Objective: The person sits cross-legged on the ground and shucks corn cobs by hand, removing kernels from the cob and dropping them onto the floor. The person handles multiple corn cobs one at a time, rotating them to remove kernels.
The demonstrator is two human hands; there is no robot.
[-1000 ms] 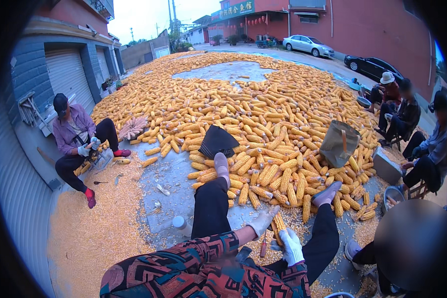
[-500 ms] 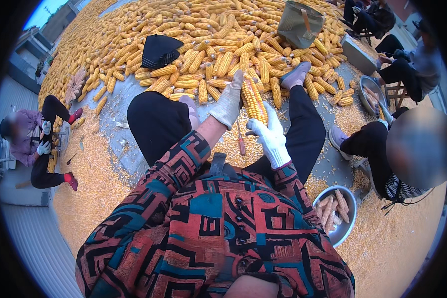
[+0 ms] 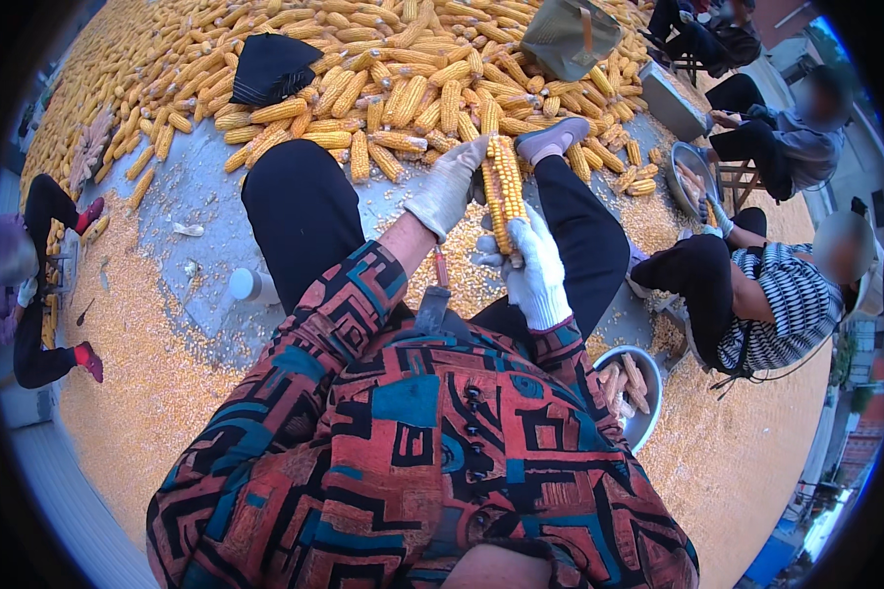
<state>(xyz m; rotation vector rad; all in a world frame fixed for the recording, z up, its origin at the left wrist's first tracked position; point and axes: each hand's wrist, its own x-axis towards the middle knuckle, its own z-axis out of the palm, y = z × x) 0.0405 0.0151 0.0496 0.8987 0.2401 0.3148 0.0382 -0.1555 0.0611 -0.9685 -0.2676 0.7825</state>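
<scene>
corn-strewn ground [image 3: 167, 196]; hands [image 3: 491, 226] grip corn cob [image 3: 503, 191].

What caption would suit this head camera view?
Gloved left hand and right hand hold a corn cob above spilled kernels, facing a heap of cobs.

Left hand [image 3: 449, 187], gloved, grips the upper end of a corn cob [image 3: 504, 191]; right hand [image 3: 535, 265], gloved, clasps its lower end; cob upright above loose kernels [image 3: 467, 285]; metal bowl [image 3: 648, 417] of stripped cobs at right.
</scene>
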